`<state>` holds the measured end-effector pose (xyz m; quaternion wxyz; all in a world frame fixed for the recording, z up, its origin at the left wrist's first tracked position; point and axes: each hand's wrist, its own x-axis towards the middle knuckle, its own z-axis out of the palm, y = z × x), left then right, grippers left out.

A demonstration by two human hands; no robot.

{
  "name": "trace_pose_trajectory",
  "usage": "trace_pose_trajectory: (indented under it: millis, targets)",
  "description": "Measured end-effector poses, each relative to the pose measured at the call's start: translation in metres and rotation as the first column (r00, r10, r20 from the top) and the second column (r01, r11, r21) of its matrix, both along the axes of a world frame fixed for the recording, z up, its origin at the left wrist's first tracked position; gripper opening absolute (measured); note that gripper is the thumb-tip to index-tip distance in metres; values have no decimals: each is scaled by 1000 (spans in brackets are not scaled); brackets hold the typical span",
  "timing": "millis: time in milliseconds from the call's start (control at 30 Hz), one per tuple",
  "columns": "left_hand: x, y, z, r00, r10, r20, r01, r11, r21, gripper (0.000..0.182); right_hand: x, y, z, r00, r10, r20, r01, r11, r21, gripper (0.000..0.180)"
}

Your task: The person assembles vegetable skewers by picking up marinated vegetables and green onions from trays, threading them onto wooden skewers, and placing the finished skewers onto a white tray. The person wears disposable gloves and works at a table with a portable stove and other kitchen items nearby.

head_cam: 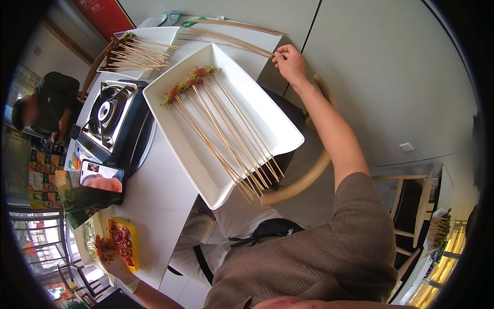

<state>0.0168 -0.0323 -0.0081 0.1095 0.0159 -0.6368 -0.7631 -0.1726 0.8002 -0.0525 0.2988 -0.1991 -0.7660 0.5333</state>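
My right hand (289, 65) pinches the ends of thin bamboo skewers (231, 39) lying at the table's far corner. My left hand (114, 257), in a clear glove smeared with orange-red sauce, is over the edge of a yellow container (133, 247) of red, sauced meat pieces. Whether its fingers hold anything cannot be made out. Beside it is a pale tray (82, 243) with green vegetable strips, partly hidden by the hand. Before me, a white rectangular tray (175, 152) holds several skewers (220, 127) tipped with meat and greens (192, 81), their bare ends over the near rim.
A portable gas stove (106, 114) stands left of the white tray. A phone (102, 176) leans against a dark green bag (73, 193). Another tray (162, 34) holds many finished-looking skewers. A person (54, 104) sits across the table. A wooden chair (305, 181) is close by.
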Motion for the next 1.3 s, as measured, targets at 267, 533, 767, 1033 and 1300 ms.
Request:
trace_pose_trajectory:
  millis: [267, 533, 767, 1033, 1300]
  targets:
    - [0, 0, 0, 1000, 3, -18, -3, 1000, 4, 45, 2, 2, -9, 1000, -17, 4, 12, 850, 527, 13]
    - [1, 1, 0, 1000, 21, -4, -20, 999, 28, 45, -5, 2, -9, 998, -52, -46, 66, 918, 390, 15]
    - [1, 3, 5, 999, -41, -32, 42, 999, 13, 45, 9, 1, 7, 988, 43, -150, 64, 764, 642, 9]
    - [0, -5, 0, 992, -116, -52, 118, 992, 32, 50, 14, -6, 9, 986, 64, -155, 32, 835, 549, 10]
    - [5, -19, -4, 997, -80, -22, 83, 983, 167, 54, 62, 0, -3, 990, 118, 73, -112, 991, -77, 13]
